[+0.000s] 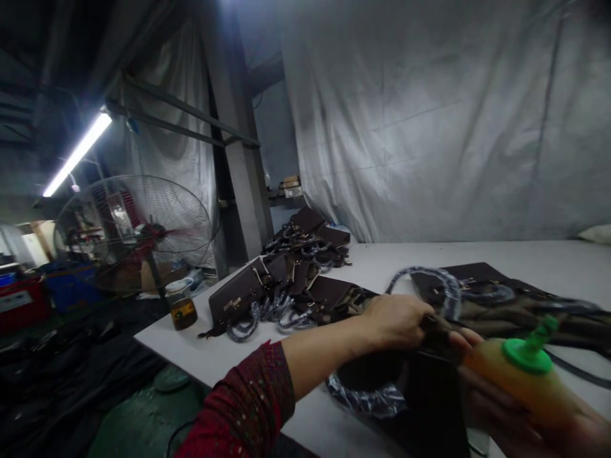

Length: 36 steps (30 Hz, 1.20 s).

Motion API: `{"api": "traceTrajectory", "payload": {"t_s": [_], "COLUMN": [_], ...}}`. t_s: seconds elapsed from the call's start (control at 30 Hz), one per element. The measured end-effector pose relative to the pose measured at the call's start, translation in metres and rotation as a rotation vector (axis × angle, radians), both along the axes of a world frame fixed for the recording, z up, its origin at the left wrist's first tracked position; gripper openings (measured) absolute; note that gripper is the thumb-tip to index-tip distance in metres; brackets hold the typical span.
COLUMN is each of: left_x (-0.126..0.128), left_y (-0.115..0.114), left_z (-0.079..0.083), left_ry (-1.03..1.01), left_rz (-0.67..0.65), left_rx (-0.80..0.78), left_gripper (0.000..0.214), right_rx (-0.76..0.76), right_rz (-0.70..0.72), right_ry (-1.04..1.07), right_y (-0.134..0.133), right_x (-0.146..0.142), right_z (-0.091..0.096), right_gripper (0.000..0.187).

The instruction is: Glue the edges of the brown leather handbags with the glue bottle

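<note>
A dark brown handbag (pixel 436 404) lies before me at the table's near edge, its handle (pixel 370 397) wrapped in clear plastic. My left hand (pixel 398 321) reaches across from the left, fingers closed on the bag's upper edge, where some brown fabric shows. In my right hand (pixel 501 410) is a tilted orange-yellow squeeze bottle (pixel 529 385) with a green nozzle cap. Its fingertips are close to the bag edge beside my left hand; blur hides whether they touch it. The bag's opening is dark inside.
Several more brown bags (pixel 238 292) with wrapped handles are heaped on the white table (pixel 382 254). Other bags and olive-brown cloth (pixel 506 318) lie on the right. A lidded jar (pixel 181 305) stands by the left edge. Beyond it are a large fan (pixel 138 232) and a post (pixel 243 140).
</note>
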State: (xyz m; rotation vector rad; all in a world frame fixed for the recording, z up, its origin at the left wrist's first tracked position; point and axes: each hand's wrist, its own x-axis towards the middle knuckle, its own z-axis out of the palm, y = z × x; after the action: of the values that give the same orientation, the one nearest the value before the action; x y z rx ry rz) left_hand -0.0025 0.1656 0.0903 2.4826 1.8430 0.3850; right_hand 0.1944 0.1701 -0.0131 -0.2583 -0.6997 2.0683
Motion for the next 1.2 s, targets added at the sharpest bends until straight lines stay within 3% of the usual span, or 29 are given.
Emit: {"api": "traceTrajectory", "payload": {"t_s": [0.07, 0.17, 0.27, 0.47, 0.57, 0.67, 0.8, 0.9, 1.0, 1.2], "left_x": [-0.01, -0.032, -0.051, -0.054, -0.039, -0.017, 0.006, 0.01, 0.007, 0.002], "left_y": [0.0, 0.006, 0.017, 0.022, 0.028, 0.042, 0.063, 0.074, 0.081, 0.084], "left_z": [0.003, 0.006, 0.012, 0.046, 0.053, 0.036, -0.011, -0.046, -0.073, -0.097], "left_ry": [-0.076, -0.197, -0.296, -0.355, -0.209, -0.028, -0.023, -0.053, -0.106, -0.237], "left_rz": [0.041, 0.047, 0.026, -0.068, -0.079, -0.072, -0.072, -0.057, -0.084, -0.215], "left_rx": [0.026, 0.04, -0.006, -0.33, -0.556, -0.632, -0.514, -0.454, -0.465, -0.578], "left_gripper": [0.028, 0.035, 0.028, 0.035, 0.035, 0.03, 0.018, 0.044, 0.057, 0.071], "right_rx": [-0.114, -0.094, -0.097, -0.3, -0.328, -0.337, -0.354, -0.367, -0.382, -0.242], "right_rz": [-0.077, -0.14, -0.226, -0.298, -0.323, -0.35, -0.397, -0.446, -0.528, -0.681], "right_ry": [0.025, 0.063, 0.041, -0.015, -0.038, -0.07, -0.106, -0.137, -0.211, -0.496], "right_y": [-0.013, -0.025, -0.029, -0.034, -0.037, -0.037, -0.036, -0.035, -0.034, -0.032], "right_x": [0.007, 0.027, 0.056, 0.098, 0.103, 0.103, 0.105, 0.11, 0.116, 0.116], "right_z": [0.012, 0.024, 0.022, 0.0, -0.005, -0.005, -0.006, -0.01, -0.02, -0.047], "right_gripper": [0.044, 0.039, 0.034, 0.027, 0.025, 0.023, 0.021, 0.016, 0.015, 0.033]}}
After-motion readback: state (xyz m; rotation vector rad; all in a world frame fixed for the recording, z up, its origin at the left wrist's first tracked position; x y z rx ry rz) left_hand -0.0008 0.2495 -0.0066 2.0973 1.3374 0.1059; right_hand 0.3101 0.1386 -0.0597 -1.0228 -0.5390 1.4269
